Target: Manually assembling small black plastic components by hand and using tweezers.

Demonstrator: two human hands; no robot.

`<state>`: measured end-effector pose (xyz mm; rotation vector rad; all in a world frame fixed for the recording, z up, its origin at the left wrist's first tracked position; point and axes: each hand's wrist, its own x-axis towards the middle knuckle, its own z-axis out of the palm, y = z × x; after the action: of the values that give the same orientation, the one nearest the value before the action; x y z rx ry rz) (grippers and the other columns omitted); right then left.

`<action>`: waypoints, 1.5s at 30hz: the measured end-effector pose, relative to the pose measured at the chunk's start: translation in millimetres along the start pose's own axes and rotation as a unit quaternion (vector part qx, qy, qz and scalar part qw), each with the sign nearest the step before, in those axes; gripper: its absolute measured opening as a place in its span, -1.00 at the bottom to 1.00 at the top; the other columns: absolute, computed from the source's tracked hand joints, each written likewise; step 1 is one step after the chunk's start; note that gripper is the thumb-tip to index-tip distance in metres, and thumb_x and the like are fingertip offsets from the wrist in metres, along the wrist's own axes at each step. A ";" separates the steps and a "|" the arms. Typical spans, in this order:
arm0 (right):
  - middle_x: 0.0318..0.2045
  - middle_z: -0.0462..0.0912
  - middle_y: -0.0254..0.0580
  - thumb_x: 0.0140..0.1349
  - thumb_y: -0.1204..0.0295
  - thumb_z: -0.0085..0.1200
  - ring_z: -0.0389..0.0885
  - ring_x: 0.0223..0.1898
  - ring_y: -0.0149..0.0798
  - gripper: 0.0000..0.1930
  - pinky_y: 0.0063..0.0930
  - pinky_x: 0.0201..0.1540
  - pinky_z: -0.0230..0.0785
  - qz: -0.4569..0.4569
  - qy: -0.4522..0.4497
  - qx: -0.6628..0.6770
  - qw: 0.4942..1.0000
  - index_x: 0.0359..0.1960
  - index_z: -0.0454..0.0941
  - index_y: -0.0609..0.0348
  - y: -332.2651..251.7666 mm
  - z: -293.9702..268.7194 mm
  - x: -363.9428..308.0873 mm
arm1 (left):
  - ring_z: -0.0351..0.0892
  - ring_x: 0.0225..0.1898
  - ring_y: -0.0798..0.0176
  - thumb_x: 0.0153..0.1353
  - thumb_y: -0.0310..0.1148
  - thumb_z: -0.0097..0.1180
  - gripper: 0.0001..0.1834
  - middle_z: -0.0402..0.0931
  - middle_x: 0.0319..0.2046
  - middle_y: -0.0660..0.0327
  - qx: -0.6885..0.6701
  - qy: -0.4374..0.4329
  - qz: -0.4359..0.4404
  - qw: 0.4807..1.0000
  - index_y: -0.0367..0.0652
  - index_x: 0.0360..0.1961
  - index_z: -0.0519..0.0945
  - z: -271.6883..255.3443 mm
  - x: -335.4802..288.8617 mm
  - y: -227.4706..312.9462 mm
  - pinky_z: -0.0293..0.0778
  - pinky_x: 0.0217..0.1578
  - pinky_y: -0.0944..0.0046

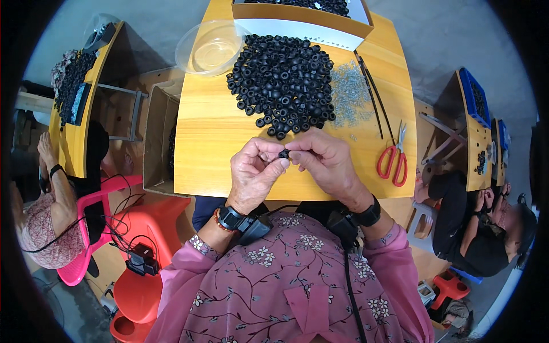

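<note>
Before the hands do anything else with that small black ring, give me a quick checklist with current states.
1. Black ring pinched between left hand and right hand: ok.
2. Ring held above the wooden table, inside its near edge: ok.
3. Pile of black rings close ahead of the hands: ok.
4. Small clear parts lying right of the pile: ok.
5. Red scissors apart from the right hand: ok.
6. Anything fitted inside the ring: cannot tell, fingers cover it.
</note>
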<state>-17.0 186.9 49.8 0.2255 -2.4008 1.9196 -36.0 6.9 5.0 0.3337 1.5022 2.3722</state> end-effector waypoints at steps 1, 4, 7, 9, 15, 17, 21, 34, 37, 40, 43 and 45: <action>-0.42 0.57 -0.22 0.22 0.60 0.19 0.58 -0.45 -0.42 -0.89 -0.56 -0.44 0.44 -0.004 -0.005 -0.009 1.000 -0.21 0.64 0.29 -0.3 -0.7 0.6 | 0.54 -0.27 0.52 0.20 -0.68 0.24 -0.75 0.59 -0.28 0.30 -0.005 -0.002 -0.004 1.000 -0.28 -0.11 0.53 -0.6 0.4 0.3 0.52 -0.21 0.48; -0.44 0.56 -0.22 0.23 0.59 0.18 0.58 -0.46 -0.39 -0.90 -0.53 -0.44 0.42 -0.004 -0.021 -0.029 0.999 -0.22 0.64 0.28 -3.5 -3.9 1.5 | 0.57 -0.31 0.48 0.20 -0.67 0.24 -0.76 0.60 -0.30 0.24 -0.012 -0.004 -0.017 1.000 -0.29 -0.13 0.52 -0.5 1.6 2.8 0.55 -0.24 0.46; -0.46 0.55 -0.22 0.24 0.59 0.17 0.58 -0.46 -0.38 -0.90 -0.53 -0.43 0.42 0.018 -0.042 -0.032 0.998 -0.22 0.64 0.26 -8.8 -6.4 1.9 | 0.59 -0.35 0.42 0.19 -0.65 0.26 -0.78 0.62 -0.34 0.18 -0.012 -0.003 -0.028 1.000 -0.31 -0.16 0.52 0.0 1.6 4.5 0.56 -0.27 0.42; -0.46 0.54 -0.22 0.25 0.59 0.15 0.58 -0.47 -0.39 -0.91 -0.53 -0.43 0.42 0.031 -0.058 -0.030 0.997 -0.23 0.64 0.25 -12.9 -8.2 3.3 | 0.60 -0.36 0.41 0.19 -0.65 0.26 -0.78 0.62 -0.33 0.16 -0.014 -0.011 -0.022 1.000 -0.31 -0.16 0.51 -0.6 2.5 4.2 0.57 -0.26 0.41; -0.44 0.54 -0.21 0.27 0.57 0.14 0.59 -0.47 -0.37 -0.92 -0.51 -0.42 0.43 0.040 -0.075 0.027 0.996 -0.24 0.62 0.28 -7.4 -7.2 4.4 | 0.61 -0.35 0.41 0.16 -0.69 0.26 -0.79 0.62 -0.32 0.18 -0.038 -0.009 -0.050 0.998 -0.29 -0.21 0.53 -2.4 5.8 8.1 0.63 -0.31 0.38; -0.44 0.54 -0.20 0.27 0.56 0.14 0.60 -0.43 -0.32 -0.92 -0.48 -0.39 0.45 0.049 -0.081 0.033 0.995 -0.23 0.62 0.28 -7.6 -7.1 6.8 | 0.62 -0.35 0.39 0.17 -0.69 0.26 -0.80 0.63 -0.32 0.16 -0.063 -0.005 -0.062 0.996 -0.29 -0.22 0.53 -3.8 7.4 8.1 0.63 -0.31 0.37; -0.44 0.52 -0.17 0.26 0.55 0.12 0.59 -0.38 -0.21 -0.91 -0.38 -0.33 0.43 -0.037 -0.080 -0.053 0.995 -0.23 0.61 0.26 -5.2 -5.6 11.9 | 0.64 -0.35 0.37 0.18 -0.68 0.24 -0.83 0.65 -0.32 0.13 -0.067 0.000 -0.095 0.993 -0.29 -0.24 0.54 -5.2 10.5 12.0 0.63 -0.30 0.36; -0.47 0.48 -0.15 0.30 0.54 0.07 0.53 -0.41 -0.11 -0.96 -0.29 -0.35 0.37 -0.067 -0.047 -0.099 0.992 -0.26 0.55 0.23 -5.9 -1.4 4.3 | 0.67 -0.35 0.28 0.23 -0.68 0.18 -0.86 0.64 -0.31 0.08 -0.077 0.000 -0.109 0.991 -0.31 -0.21 0.53 -6.9 9.7 11.7 0.65 -0.29 0.31; -0.47 0.48 -0.15 0.31 0.54 0.06 0.53 -0.42 -0.13 -0.96 -0.29 -0.36 0.37 -0.060 -0.051 -0.101 0.992 -0.26 0.54 0.23 -5.8 -1.1 4.4 | 0.64 -0.39 0.32 0.22 -0.70 0.17 -0.86 0.63 -0.35 0.11 -0.070 0.013 -0.079 0.994 -0.31 -0.24 0.50 -4.7 8.7 8.2 0.65 -0.32 0.33; -0.48 0.48 -0.15 0.32 0.54 0.06 0.53 -0.42 -0.14 -0.95 -0.31 -0.37 0.37 -0.069 -0.053 -0.097 0.992 -0.26 0.55 0.23 -3.2 0.0 3.9 | 0.64 -0.38 0.32 0.23 -0.70 0.16 -0.86 0.62 -0.35 0.12 -0.063 0.014 -0.078 0.995 -0.29 -0.26 0.48 -3.7 8.6 8.0 0.65 -0.33 0.33; -0.49 0.49 -0.15 0.32 0.53 0.06 0.53 -0.41 -0.15 -0.94 -0.33 -0.36 0.37 -0.068 -0.048 -0.082 0.993 -0.24 0.56 0.23 1.6 1.5 3.4 | 0.64 -0.36 0.31 0.24 -0.68 0.16 -0.86 0.62 -0.33 0.10 -0.048 0.009 -0.078 0.996 -0.28 -0.25 0.47 -3.9 8.5 6.9 0.65 -0.31 0.32; -0.49 0.51 -0.15 0.31 0.53 0.07 0.54 -0.41 -0.15 -0.93 -0.34 -0.34 0.38 -0.044 -0.043 -0.054 0.997 -0.23 0.58 0.24 4.1 2.3 2.5 | 0.65 -0.35 0.30 0.25 -0.68 0.16 -0.86 0.62 -0.32 0.10 -0.039 0.005 -0.077 0.996 -0.28 -0.24 0.47 -4.2 8.7 5.6 0.65 -0.31 0.32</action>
<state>-19.9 185.4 45.7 0.4082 -2.4945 1.7730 -46.3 4.5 8.7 0.1807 1.3818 2.3070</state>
